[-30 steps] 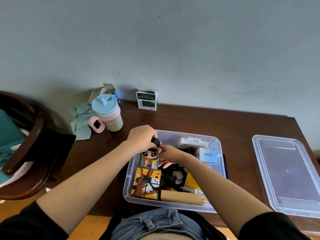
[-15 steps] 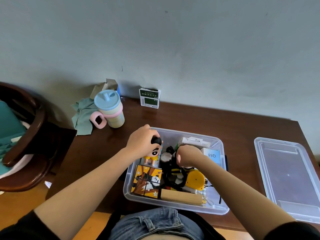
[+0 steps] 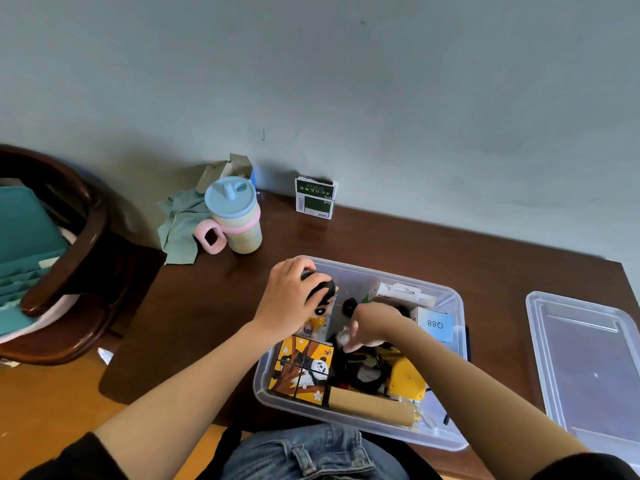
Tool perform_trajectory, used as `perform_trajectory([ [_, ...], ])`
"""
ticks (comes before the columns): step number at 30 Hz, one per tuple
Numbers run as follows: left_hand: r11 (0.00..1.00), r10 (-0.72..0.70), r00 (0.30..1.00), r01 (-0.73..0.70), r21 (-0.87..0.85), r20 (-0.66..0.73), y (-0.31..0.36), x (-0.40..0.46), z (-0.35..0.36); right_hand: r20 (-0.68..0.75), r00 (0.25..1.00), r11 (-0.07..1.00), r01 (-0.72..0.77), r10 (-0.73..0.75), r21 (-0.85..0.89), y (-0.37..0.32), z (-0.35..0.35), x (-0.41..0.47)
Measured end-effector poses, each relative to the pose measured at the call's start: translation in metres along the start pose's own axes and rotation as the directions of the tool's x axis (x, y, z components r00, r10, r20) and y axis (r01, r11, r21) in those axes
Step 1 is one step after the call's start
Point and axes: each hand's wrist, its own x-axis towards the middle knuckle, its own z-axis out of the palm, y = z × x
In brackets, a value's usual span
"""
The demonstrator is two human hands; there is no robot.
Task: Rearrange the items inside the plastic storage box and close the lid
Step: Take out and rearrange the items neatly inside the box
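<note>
**Sorting under way, lid not yet on**

The box (image 3: 450, 441) sits open on the table (image 3: 381, 237), at its near edge in front of the person. Inside, along the near wall, lie a panda block (image 3: 302, 369) at the left and a cardboard tube (image 3: 370, 408) beside it. A yellow toy (image 3: 407, 375) and a tangle of black items (image 3: 363, 368) fill the middle. A white carton (image 3: 403, 295) and a blue card (image 3: 435, 326) stand toward the far right corner.

The left hand (image 3: 289, 304) has its fingers curled over the black head of a figure (image 3: 320, 306), which stands upright in the far left part of the box. The right hand (image 3: 372, 327) reaches down into the middle with fingers curled toward the black items; whether it holds anything I cannot tell, since the fingertips are hidden.

Judged from this, the task is in its 1st half: things are being placed, and the figure is not yet let go. Closing has not begun. The lid (image 3: 585, 372) lies flat on the table, well apart to the right of the box.

Farther out stand a cup (image 3: 235, 216) with a cloth (image 3: 181, 226) behind it, a green pack (image 3: 315, 199) by the wall, and a chair (image 3: 79, 251) at the left.
</note>
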Motion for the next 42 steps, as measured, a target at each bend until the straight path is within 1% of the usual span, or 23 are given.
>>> perform_trajectory([
  [2,1.0,-0.007,1.0,0.007,-0.013,-0.007,0.0,0.0,0.001,0.061,0.997,0.998,0.052,-0.054,0.034,0.009,-0.001,-0.013],
  [4,1.0,-0.004,1.0,0.004,-0.019,-0.023,-0.001,0.0,0.001,0.077,0.991,0.994,0.105,-0.108,0.042,0.015,0.004,-0.027],
  [7,1.0,0.006,0.999,-0.007,-0.024,-0.035,-0.001,0.0,0.002,0.128,0.979,0.985,0.165,-0.158,-0.052,0.016,0.018,-0.042],
  [9,1.0,0.013,0.999,-0.013,-0.019,-0.039,-0.002,0.0,0.002,0.113,0.98,0.98,0.177,-0.166,-0.091,0.016,0.024,-0.046],
  [11,1.0,0.013,0.999,-0.014,-0.014,-0.043,-0.001,0.0,0.002,0.081,0.984,0.984,0.166,-0.16,-0.071,0.014,0.023,-0.048],
  [13,1.0,0.012,0.999,-0.012,-0.009,-0.047,0.0,0.0,0.001,-0.014,0.99,0.988,0.142,-0.143,-0.056,0.01,0.022,-0.048],
  [14,1.0,0.01,0.999,-0.011,-0.008,-0.051,0.0,0.0,0.001,-0.103,0.986,0.989,0.127,-0.134,-0.07,0.007,0.022,-0.048],
  [16,1.0,0.007,0.999,-0.007,-0.011,-0.054,0.001,-0.001,0.0,-0.281,0.952,0.99,0.09,-0.118,-0.109,0.005,0.022,-0.047],
  [17,1.0,0.009,0.998,-0.01,-0.015,-0.058,0.001,-0.001,-0.001,-0.329,0.938,0.992,0.081,-0.11,-0.1,0.007,0.022,-0.048],
  [21,0.996,0.09,0.991,-0.092,-0.021,-0.104,0.007,-0.001,-0.006,-0.362,0.925,0.991,0.133,-0.11,0.037,0.016,0.024,-0.054],
  [23,0.982,0.161,0.982,-0.17,-0.082,-0.101,0.017,-0.001,-0.007,-0.458,0.885,0.975,0.167,-0.083,0.147,0.023,0.025,-0.06],
  [24,0.97,0.198,0.977,-0.207,-0.128,-0.08,0.022,0.0,-0.008,-0.522,0.851,0.961,0.184,-0.051,0.205,0.028,0.025,-0.063],
  [26,0.945,0.246,0.969,-0.238,-0.223,0.007,0.035,0.002,-0.006,-0.629,0.777,0.951,0.179,0.021,0.252,0.04,0.023,-0.069],
  [28,0.944,0.216,0.956,-0.151,-0.294,0.201,0.047,0.005,-0.001,-0.673,0.734,0.957,0.127,0.087,0.262,0.054,0.02,-0.075],
  [29,0.953,0.178,0.927,-0.08,-0.291,0.33,0.05,0.008,0.005,-0.679,0.725,0.959,0.1,0.112,0.264,0.061,0.019,-0.078],
  [31,0.985,0.095,0.804,0.009,-0.173,0.587,0.053,0.012,0.016,-0.675,0.725,0.961,0.067,0.138,0.267,0.069,0.02,-0.082],
  [32,0.994,0.062,0.739,0.011,-0.105,0.671,0.055,0.014,0.022,-0.672,0.726,0.962,0.057,0.145,0.269,0.071,0.021,-0.084],
  [33,0.998,0.03,0.694,0.018,-0.059,0.72,0.055,0.014,0.028,-0.669,0.728,0.963,0.048,0.149,0.266,0.071,0.022,-0.085],
  [34,0.999,0.002,0.669,0.032,-0.031,0.744,0.056,0.015,0.034,-0.668,0.728,0.964,0.037,0.155,0.264,0.072,0.023,-0.086],
  [35,0.999,-0.018,0.665,0.045,-0.016,0.747,0.057,0.016,0.039,-0.663,0.731,0.965,0.024,0.162,0.262,0.073,0.024,-0.087],
  [38,0.999,-0.022,0.695,0.046,-0.014,0.719,0.058,0.02,0.051,-0.621,0.762,0.962,-0.011,0.185,0.274,0.075,0.027,-0.086],
  [40,0.999,-0.014,0.691,0.047,-0.026,0.723,0.06,0.024,0.056,-0.591,0.783,0.963,-0.035,0.193,0.268,0.077,0.029,-0.085],
  [42,0.997,-0.025,0.678,0.07,-0.031,0.735,0.061,0.028,0.06,-0.586,0.786,0.968,-0.059,0.197,0.245,0.077,0.031,-0.083],
])
